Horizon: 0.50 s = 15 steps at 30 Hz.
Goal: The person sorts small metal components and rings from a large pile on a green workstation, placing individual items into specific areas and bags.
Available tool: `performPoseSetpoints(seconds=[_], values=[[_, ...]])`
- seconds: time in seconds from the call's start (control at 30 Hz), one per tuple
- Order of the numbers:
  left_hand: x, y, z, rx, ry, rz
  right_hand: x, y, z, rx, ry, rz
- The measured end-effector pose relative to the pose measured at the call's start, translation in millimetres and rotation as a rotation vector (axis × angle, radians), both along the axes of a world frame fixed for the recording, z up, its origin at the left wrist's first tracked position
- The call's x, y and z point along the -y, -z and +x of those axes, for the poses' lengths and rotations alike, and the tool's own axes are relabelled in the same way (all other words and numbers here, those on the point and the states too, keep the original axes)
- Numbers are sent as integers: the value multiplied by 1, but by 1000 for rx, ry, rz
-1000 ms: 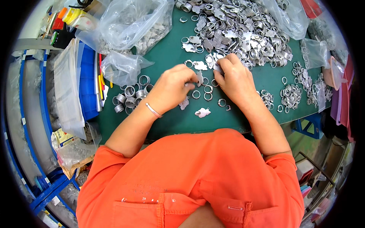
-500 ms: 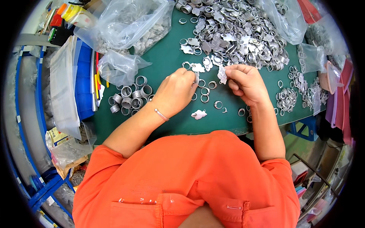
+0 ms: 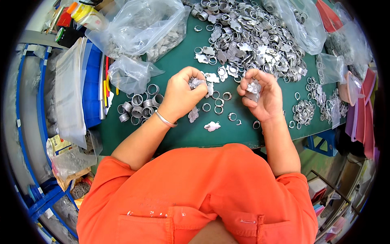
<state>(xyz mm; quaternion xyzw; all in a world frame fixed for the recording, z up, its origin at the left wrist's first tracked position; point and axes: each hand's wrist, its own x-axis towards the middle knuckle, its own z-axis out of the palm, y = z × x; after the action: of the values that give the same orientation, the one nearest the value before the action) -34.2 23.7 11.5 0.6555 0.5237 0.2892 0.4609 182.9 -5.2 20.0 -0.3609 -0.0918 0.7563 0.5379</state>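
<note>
My left hand (image 3: 178, 96) is closed around some small silver metal pieces (image 3: 196, 83), which show between thumb and fingers. Across from it, my right hand (image 3: 269, 96) is turned partly palm up, its curled fingers gripping silver leaf-shaped metal pieces (image 3: 253, 89). How many pieces either hand has is hidden. Between the hands lie loose silver rings (image 3: 219, 106) and a few flat leaf-shaped pieces (image 3: 211, 77). Nearer me rests a single leaf-shaped piece (image 3: 211, 126), with another scalloped piece (image 3: 193, 114) just below my left hand.
A large heap of silver rings and flat pieces (image 3: 252, 40) covers the far side of the green table (image 3: 178, 136). Wide ring bands (image 3: 137, 100) cluster at left beside clear plastic bags (image 3: 134, 75). Smaller ring piles (image 3: 303, 112) lie at right. A blue bin (image 3: 92, 85) holds papers.
Both hands have turned, so the silver pieces in them show more. The leaf-shaped piece that dangled from my right fingertips is no longer held out. A scalloped piece now shows below my left hand.
</note>
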Motion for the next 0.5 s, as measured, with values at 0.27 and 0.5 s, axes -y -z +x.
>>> performPoseSetpoints(seconds=[0.27, 0.5], values=[[1, 18, 4, -344, 215, 326, -13, 22, -32, 1316, -151, 633], [-3, 19, 3, -302, 242, 343, -15, 30, -39, 1877, -348, 870]])
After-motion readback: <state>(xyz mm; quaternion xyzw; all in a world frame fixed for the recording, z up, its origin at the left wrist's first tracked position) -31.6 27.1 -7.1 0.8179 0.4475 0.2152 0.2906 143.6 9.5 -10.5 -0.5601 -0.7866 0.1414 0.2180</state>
